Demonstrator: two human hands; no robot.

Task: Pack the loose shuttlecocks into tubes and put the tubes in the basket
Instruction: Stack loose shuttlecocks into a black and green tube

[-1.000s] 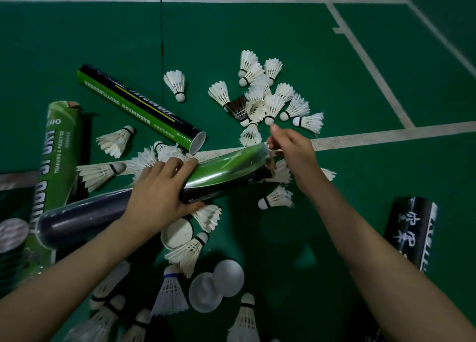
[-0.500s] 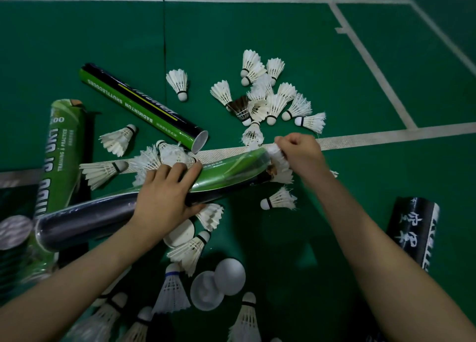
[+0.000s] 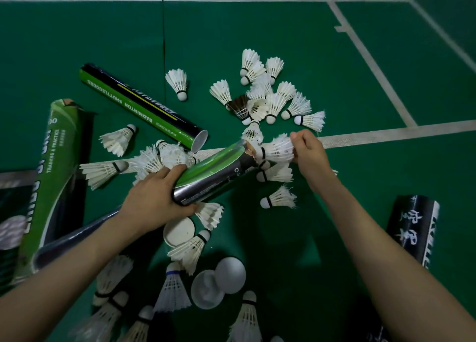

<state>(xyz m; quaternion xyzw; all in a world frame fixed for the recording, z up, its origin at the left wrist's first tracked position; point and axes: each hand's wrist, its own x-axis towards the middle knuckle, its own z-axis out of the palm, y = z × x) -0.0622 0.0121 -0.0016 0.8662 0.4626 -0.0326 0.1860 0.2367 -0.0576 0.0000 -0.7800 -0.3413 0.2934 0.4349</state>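
1. 2 bare hands at work over a green court floor. The left hand is curled round the middle of a green and dark tube, thumb underneath, fingers over the top.
2. The tube is held tilted, open mouth pointing up and to the right.
3. The right hand pinches the feather skirt of 1 shuttlecock, fingers bunched. Its cork end sits right at the tube's mouth; how far in, cannot tell.
4. Just under the mouth lie 2 more loose shuttlecocks, with another nearer the body.
5. Beyond the mouth, a heap of shuttlecocks, mostly white, 1 dark.
6. Beside the left hand: scattered shuttlecocks across a white line, and a round cap touching the hand's underside.
7. Further left, a green and black tube lies open-ended; a wide green tube lies at the edge.
8. Near the body, 2 more caps. Far right, a black tube with white characters.
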